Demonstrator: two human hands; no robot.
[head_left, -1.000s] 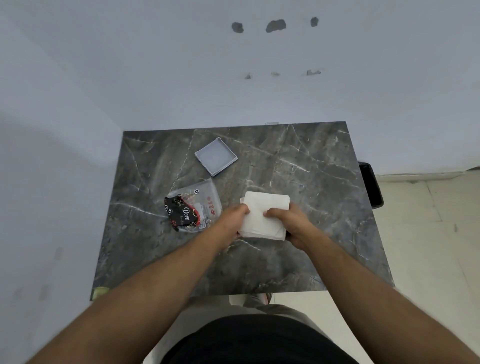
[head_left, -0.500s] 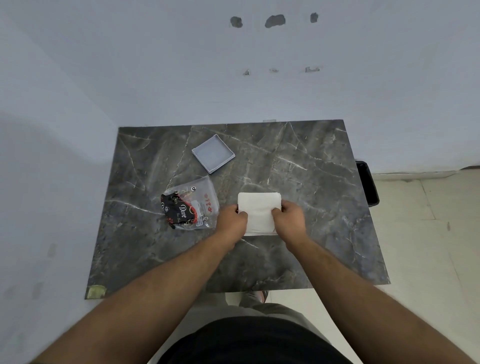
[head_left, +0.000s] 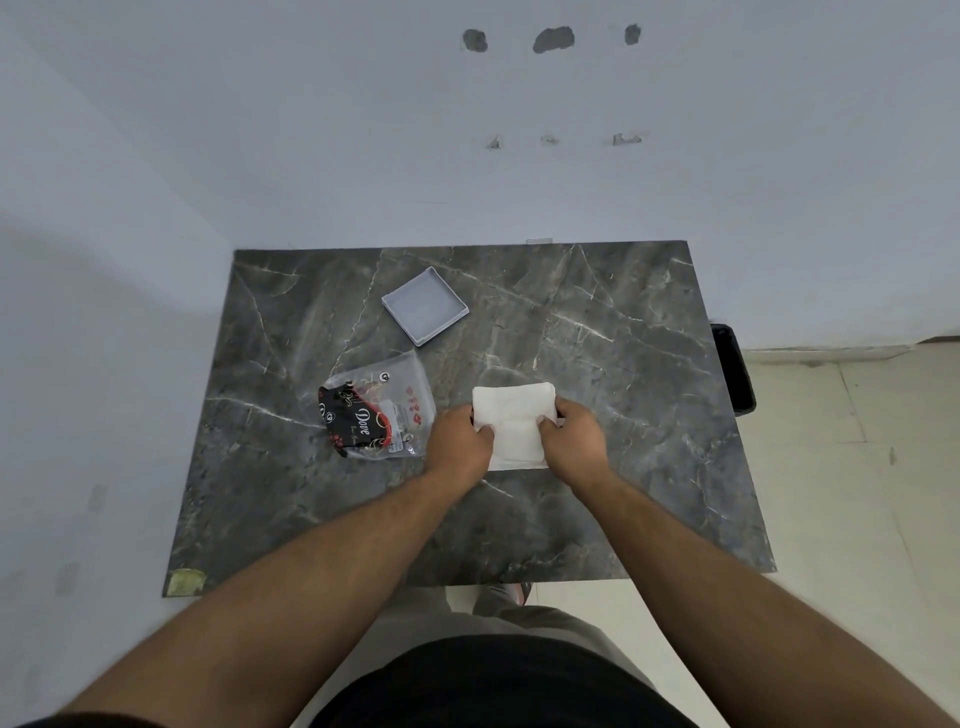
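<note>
A folded white tissue stack (head_left: 514, 415) lies on the dark marble table (head_left: 623, 467), near its middle. My left hand (head_left: 457, 441) grips the stack's left edge with curled fingers. My right hand (head_left: 571, 441) grips its right edge the same way. Both thumbs lie on top of the tissue. The near part of the stack is partly hidden behind my hands.
A clear plastic wrapper with a black and red print (head_left: 376, 413) lies just left of my left hand. A shallow square grey lid or tray (head_left: 425, 305) sits further back. A black bin (head_left: 732, 369) stands beside the table's right edge. Walls close in at the back and left.
The tissue stack was turned square to the table and shifted slightly. Both hands moved from on top of it to its two sides.
</note>
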